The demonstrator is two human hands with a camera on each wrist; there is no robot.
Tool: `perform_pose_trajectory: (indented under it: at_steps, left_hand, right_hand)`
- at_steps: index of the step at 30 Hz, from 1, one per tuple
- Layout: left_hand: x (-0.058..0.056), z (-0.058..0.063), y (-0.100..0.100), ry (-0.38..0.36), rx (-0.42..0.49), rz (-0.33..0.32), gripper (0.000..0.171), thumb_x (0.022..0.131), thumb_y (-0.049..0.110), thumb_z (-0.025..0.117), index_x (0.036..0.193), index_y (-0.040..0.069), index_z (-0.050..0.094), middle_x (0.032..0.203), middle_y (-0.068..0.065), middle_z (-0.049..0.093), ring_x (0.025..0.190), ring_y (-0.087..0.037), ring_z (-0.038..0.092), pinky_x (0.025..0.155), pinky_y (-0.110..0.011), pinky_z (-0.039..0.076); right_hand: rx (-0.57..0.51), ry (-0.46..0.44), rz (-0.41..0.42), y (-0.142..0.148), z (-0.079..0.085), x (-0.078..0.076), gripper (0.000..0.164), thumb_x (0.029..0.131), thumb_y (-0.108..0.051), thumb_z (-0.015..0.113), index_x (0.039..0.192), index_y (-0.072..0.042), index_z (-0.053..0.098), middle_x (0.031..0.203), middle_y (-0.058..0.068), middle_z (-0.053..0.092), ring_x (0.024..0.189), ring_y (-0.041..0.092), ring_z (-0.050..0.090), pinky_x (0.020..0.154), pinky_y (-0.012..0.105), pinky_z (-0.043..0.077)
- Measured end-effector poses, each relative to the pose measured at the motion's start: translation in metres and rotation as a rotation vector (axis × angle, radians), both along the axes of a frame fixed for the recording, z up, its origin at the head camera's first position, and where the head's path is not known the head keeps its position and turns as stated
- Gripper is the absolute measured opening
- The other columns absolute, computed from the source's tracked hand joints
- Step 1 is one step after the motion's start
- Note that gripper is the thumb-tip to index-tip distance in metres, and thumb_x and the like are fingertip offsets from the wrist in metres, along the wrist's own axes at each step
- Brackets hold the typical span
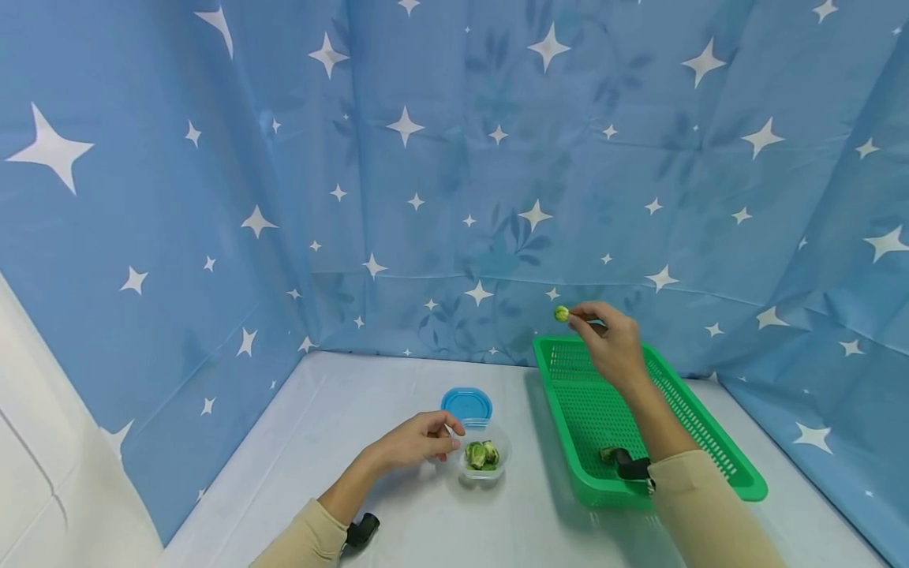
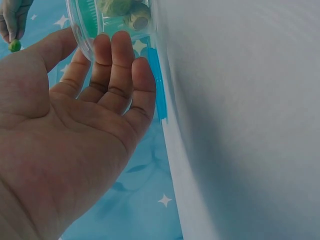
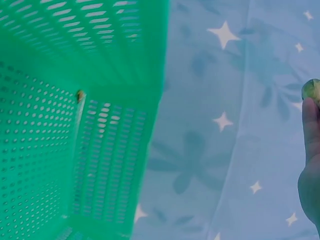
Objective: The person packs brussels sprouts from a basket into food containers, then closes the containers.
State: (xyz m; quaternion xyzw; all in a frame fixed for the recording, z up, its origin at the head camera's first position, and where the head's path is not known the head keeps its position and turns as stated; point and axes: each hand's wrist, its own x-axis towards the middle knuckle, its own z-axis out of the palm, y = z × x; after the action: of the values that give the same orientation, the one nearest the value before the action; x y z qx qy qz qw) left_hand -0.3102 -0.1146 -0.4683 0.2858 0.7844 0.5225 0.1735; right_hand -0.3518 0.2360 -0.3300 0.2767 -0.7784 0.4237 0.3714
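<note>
Sprout (image 1: 561, 314) leafy, round, pinched; tub (image 1: 504, 451) clear; basket (image 1: 582, 406) perforated plastic.

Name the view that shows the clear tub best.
The head view, where the clear tub shows almost whole. The left wrist view cuts it off at the top; the right wrist view shows none.

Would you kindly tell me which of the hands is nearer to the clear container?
The left hand: it is close beside the clear container, on its left, while the right hand is farther off, raised near the green basket's far end.
</note>
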Motion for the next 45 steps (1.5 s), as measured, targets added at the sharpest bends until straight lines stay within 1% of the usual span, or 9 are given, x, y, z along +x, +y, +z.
perform_pose_trajectory:
  at_steps: [4,7,12,15,19,25,32,39,45]
  left_hand:
    - [0.0,0.0,0.0,0.0,-0.007,0.001,0.031,0.106,0.023,0.062,0.129,0.002,0.063,0.104,-0.027,0.066,0.093,-0.031,0.067,0.084,-0.042,0.057]
    - [0.0,-0.001,-0.001,0.0,-0.007,0.003,0.03,0.106,0.023,0.062,0.129,0.002,0.063,0.104,-0.027,0.066,0.093,-0.03,0.067,0.084,-0.043,0.057]
    - [0.0,0.0,0.0,-0.004,-0.005,0.009,0.03,0.106,0.023,0.062,0.129,0.003,0.063,0.104,-0.027,0.066,0.092,-0.028,0.067,0.084,-0.043,0.057]
    - [0.001,0.0,0.0,-0.006,-0.006,0.012,0.03,0.106,0.024,0.062,0.129,0.003,0.063,0.104,-0.026,0.066,0.092,-0.029,0.067,0.084,-0.043,0.057]
    - [0.001,0.0,0.0,-0.007,-0.006,0.015,0.03,0.106,0.024,0.062,0.129,0.003,0.063,0.103,-0.025,0.066,0.092,-0.029,0.067,0.084,-0.043,0.057]
    - [0.0,-0.002,0.0,-0.005,-0.01,0.011,0.031,0.106,0.024,0.062,0.129,0.003,0.063,0.104,-0.024,0.067,0.092,-0.028,0.067,0.084,-0.041,0.058]
    - [0.0,-0.001,0.0,0.001,-0.015,0.018,0.03,0.106,0.025,0.063,0.128,0.004,0.064,0.104,-0.023,0.068,0.093,-0.029,0.068,0.083,-0.042,0.057]
    - [0.001,-0.001,0.0,0.0,-0.019,0.02,0.03,0.106,0.025,0.063,0.127,0.005,0.064,0.104,-0.024,0.068,0.093,-0.032,0.068,0.083,-0.041,0.057]
    - [0.001,0.0,0.0,-0.007,-0.014,0.017,0.03,0.106,0.025,0.063,0.128,0.004,0.063,0.103,-0.025,0.067,0.093,-0.032,0.067,0.084,-0.043,0.057]
  right_hand:
    - [-0.025,0.029,0.047,-0.015,0.015,0.017,0.012,0.091,0.015,0.069,0.102,0.013,0.072,0.098,0.027,0.071,0.086,0.029,0.072,0.077,0.014,0.057]
    - [-0.045,0.05,0.097,-0.023,0.02,0.022,0.012,0.089,0.018,0.069,0.101,0.015,0.071,0.098,0.03,0.071,0.085,0.028,0.072,0.077,0.016,0.059]
    - [-0.106,0.062,0.197,-0.028,0.017,0.016,0.015,0.088,0.022,0.067,0.102,0.016,0.071,0.1,0.032,0.07,0.086,0.02,0.074,0.078,0.02,0.06]
    - [-0.129,0.058,0.242,-0.03,0.014,0.013,0.017,0.089,0.021,0.067,0.103,0.013,0.072,0.101,0.03,0.069,0.088,0.017,0.074,0.079,0.022,0.06]
    - [-0.139,0.062,0.293,-0.038,0.015,0.018,0.018,0.091,0.019,0.067,0.104,0.009,0.073,0.102,0.027,0.069,0.09,0.012,0.074,0.079,0.024,0.061]
    - [-0.157,0.089,0.361,-0.051,0.017,0.031,0.019,0.09,0.021,0.066,0.104,0.01,0.072,0.1,0.026,0.068,0.09,0.013,0.073,0.079,0.025,0.061]
    - [-0.211,0.147,0.401,-0.061,0.016,0.041,0.021,0.087,0.025,0.065,0.101,0.012,0.072,0.097,0.027,0.067,0.085,0.019,0.074,0.079,0.025,0.061]
    - [-0.233,0.152,0.445,-0.061,0.008,0.05,0.023,0.085,0.029,0.063,0.101,0.014,0.071,0.098,0.025,0.067,0.088,0.016,0.074,0.079,0.026,0.061]
    - [-0.187,0.191,0.415,-0.063,0.006,0.06,0.027,0.082,0.031,0.065,0.1,0.012,0.072,0.098,0.025,0.069,0.09,0.016,0.072,0.08,0.024,0.061]
